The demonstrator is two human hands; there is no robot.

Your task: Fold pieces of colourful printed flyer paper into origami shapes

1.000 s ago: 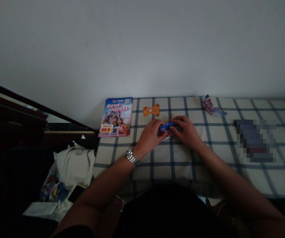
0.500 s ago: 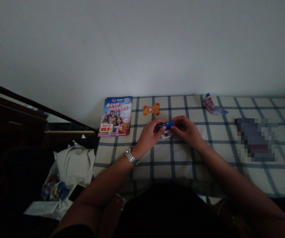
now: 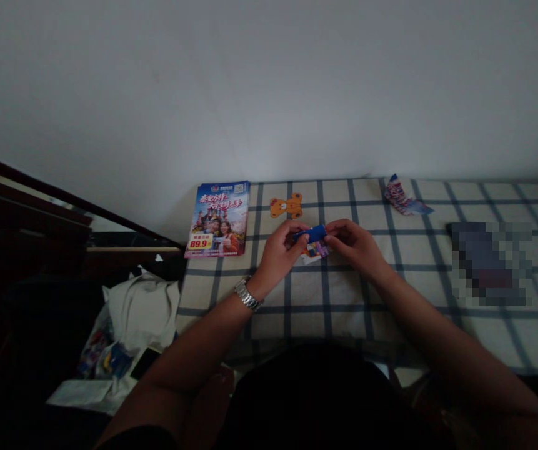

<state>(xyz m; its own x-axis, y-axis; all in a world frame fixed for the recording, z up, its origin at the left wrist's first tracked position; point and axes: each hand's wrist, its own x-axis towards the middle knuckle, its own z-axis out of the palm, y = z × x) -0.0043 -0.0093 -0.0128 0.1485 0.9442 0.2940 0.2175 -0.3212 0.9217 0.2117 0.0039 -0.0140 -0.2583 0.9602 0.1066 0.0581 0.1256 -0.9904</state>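
My left hand [image 3: 282, 251] and my right hand [image 3: 353, 245] pinch a small folded printed paper [image 3: 314, 235] between them, just over the checked cloth. Its upper part shows a blue folded strip, and below that is a colourful printed part with a white edge. Each thumb presses on one end of the blue strip; the fingers behind the paper are partly hidden. On my left wrist sits a silver watch [image 3: 249, 294]. Just beyond my left hand lies a flat orange bear cutout [image 3: 286, 205].
A stack of printed flyers [image 3: 217, 219] lies at the cloth's left end. Toward the right are a creased flyer piece [image 3: 405, 199] and a dark, pixelated object [image 3: 487, 259]. The checked cloth [image 3: 413, 262] meets a pale wall. White bags [image 3: 142, 309] stand lower left.
The blue strip of the paper has tilted and shows more of its flat face. More of the printed part below it is visible. Both hands have shifted only slightly.
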